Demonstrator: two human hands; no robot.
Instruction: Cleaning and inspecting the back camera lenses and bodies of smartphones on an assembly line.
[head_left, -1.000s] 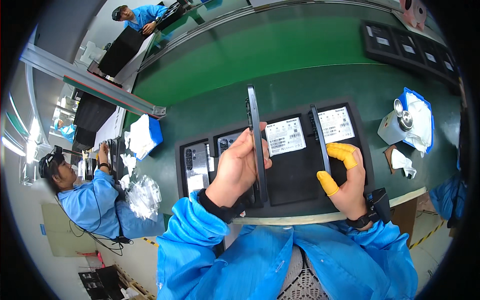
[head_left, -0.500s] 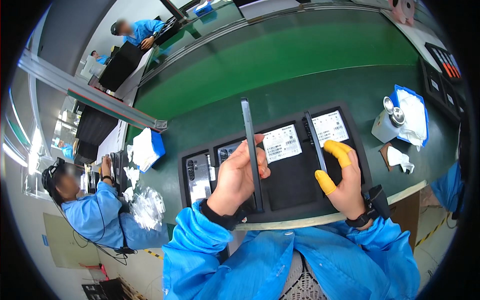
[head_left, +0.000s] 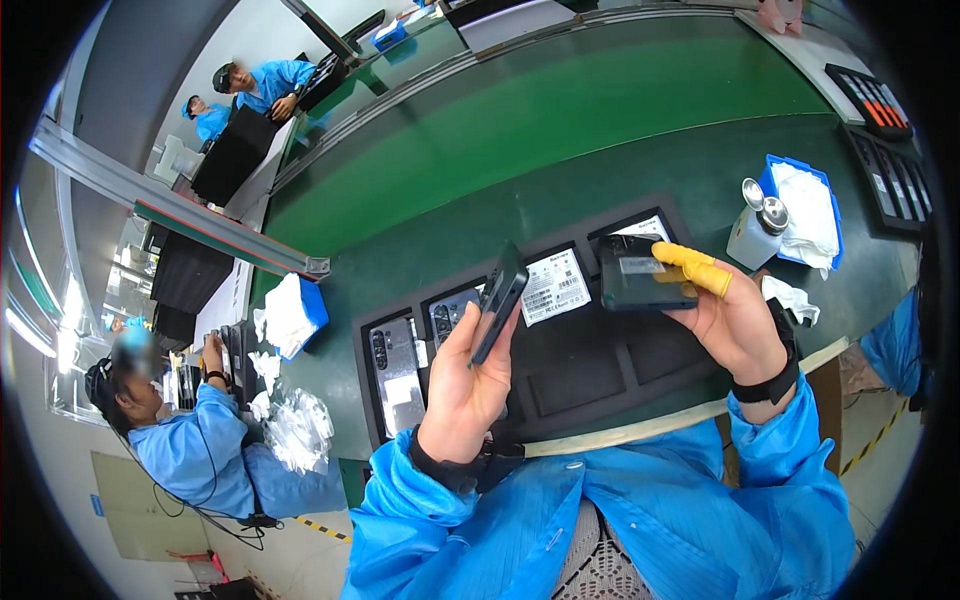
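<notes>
My left hand [head_left: 465,395] is closed around a dark smartphone [head_left: 503,305], held tilted and nearly edge-on above the tray. In my right hand [head_left: 735,320], with yellow finger cots on thumb and finger, is another dark smartphone [head_left: 625,292], its broad face showing a small pale label. Below both hands lies a black foam tray [head_left: 575,380] with several compartments. Two grey phones, a near-left one [head_left: 398,350] and one beside it [head_left: 452,308], rest in its left compartments. A white printed label [head_left: 557,285] lies farther right; another is partly hidden behind the right-hand phone.
A white pump bottle [head_left: 755,238] stands by a blue bin [head_left: 835,215] of white cloths at right. On the left are another blue bin [head_left: 315,305] and crumpled clear plastic [head_left: 298,430]. A co-worker [head_left: 190,435] sits at left; black trays [head_left: 888,180] lie far right.
The left-hand phone has tipped over and come higher above the tray. My right hand has lifted and turned its phone from edge-on to broad face, moving slightly right.
</notes>
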